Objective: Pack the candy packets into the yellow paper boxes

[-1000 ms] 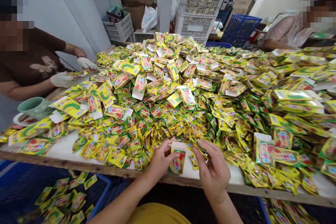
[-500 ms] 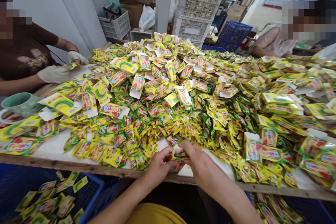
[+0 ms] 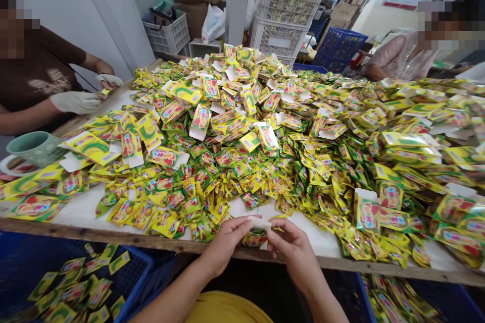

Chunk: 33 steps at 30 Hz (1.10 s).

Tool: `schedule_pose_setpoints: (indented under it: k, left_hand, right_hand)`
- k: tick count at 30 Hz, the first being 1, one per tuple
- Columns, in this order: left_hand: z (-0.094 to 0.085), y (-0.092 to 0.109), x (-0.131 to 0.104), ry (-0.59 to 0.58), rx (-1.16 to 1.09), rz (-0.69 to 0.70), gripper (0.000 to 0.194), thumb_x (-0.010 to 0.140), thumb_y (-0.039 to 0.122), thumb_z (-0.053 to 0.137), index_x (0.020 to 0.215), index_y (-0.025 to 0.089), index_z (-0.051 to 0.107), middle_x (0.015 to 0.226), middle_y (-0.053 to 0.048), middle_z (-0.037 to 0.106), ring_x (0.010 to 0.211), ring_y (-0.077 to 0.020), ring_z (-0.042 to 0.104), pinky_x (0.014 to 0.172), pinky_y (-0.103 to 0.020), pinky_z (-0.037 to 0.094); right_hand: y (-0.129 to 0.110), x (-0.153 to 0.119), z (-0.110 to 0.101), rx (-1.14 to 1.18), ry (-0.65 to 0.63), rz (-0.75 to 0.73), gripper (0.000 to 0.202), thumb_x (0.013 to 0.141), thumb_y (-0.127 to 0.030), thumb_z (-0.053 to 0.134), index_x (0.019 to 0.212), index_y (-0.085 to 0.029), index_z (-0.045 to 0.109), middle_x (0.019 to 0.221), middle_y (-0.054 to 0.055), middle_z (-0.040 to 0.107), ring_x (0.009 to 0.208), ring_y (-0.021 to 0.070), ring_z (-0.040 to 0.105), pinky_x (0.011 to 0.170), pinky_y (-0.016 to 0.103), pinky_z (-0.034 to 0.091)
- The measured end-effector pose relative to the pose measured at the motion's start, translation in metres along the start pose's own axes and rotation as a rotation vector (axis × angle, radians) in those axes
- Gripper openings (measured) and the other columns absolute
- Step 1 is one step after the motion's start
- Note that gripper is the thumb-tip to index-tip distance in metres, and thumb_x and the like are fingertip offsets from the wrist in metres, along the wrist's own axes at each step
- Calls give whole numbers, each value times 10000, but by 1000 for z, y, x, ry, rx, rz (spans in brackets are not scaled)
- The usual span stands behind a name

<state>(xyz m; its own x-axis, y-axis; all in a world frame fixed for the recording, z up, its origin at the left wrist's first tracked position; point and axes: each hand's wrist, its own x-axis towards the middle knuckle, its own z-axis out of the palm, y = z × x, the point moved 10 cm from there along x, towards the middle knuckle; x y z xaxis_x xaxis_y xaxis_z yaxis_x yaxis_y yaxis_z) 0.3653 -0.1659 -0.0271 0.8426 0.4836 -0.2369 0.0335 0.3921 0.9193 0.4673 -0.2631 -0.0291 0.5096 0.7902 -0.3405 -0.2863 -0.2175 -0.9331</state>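
Yellow sachets [image 3: 288, 161] bury the table [image 3: 91, 214]; at its near edge my left hand [image 3: 223, 245] and right hand [image 3: 293, 250] both pinch one small carton [image 3: 256, 234], steadying its white flap.

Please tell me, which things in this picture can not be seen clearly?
- Small box in the head view: left hand and right hand cover most of it; its contents are hidden.
- Print on the sachets: too small.
- Green mug: sachets overlap it.
- Blue crate: cut by the bottom edge.
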Motion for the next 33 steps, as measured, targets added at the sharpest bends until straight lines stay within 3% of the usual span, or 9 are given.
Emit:
schedule_pose_setpoints:
  k: [2,5,10,16,19,22,25,28,33]
  left_hand:
    - [-1,-3,2,-1,-12,-79,275,769,296,667,990,152,740,977,-81,735,943,-232,631,892,-330,443]
    - [-5,-1,5,31,14,-94,266,686,246,732,932,145,751,884,-72,748,816,-199,646,769,-283,465]
    - [-10,-5,5,30,-70,-115,310,670,276,785,957,163,755,886,-61,748,818,-173,641,769,-257,456]
    - [-14,-6,18,92,-111,-101,275,699,333,765,887,133,774,812,-70,738,790,-188,638,780,-285,469]
    - [-16,-6,29,151,-91,-94,324,700,392,759,900,138,776,805,-72,738,761,-189,640,748,-292,481]
    - [-11,4,35,80,23,-40,306,697,384,766,884,142,780,833,-79,751,806,-208,655,809,-316,484]
    - [-11,7,29,37,4,-31,315,673,358,788,912,153,771,878,-75,755,840,-215,667,842,-328,490]
    - [-23,8,20,141,-2,12,299,681,332,785,934,173,765,882,-65,758,826,-208,672,813,-312,505]
    - [-26,19,10,266,275,204,179,789,297,685,911,206,780,922,-67,761,885,-217,672,844,-306,508]
  right_hand:
    - [14,2,19,220,-132,142,328,632,-345,823,789,-188,582,568,-61,491,431,45,351,398,168,248]
    - [11,5,30,318,-221,207,331,581,-268,850,735,-177,571,595,-75,473,408,7,267,385,157,161]
    - [-2,7,27,221,-260,118,276,704,-372,775,877,-181,676,628,-39,513,486,67,448,453,196,395]
    - [-4,22,21,103,-141,-46,236,729,-339,751,887,-189,660,716,-36,533,502,61,456,435,189,394]
    - [14,43,15,220,-61,127,245,677,-322,758,798,-180,599,585,-78,477,424,31,328,374,153,271]
    - [20,53,21,253,-130,262,282,565,-234,792,701,-171,552,482,-109,394,388,16,218,345,142,118]
    - [7,48,25,196,-221,208,279,567,-240,820,753,-166,626,601,-53,544,453,41,385,370,140,261]
    - [-7,38,19,125,-184,58,287,689,-401,770,855,-173,721,768,13,644,570,91,515,512,222,468]
    - [-10,31,7,2,-32,-1,283,655,-408,803,830,-189,767,727,26,692,590,123,581,543,249,514]
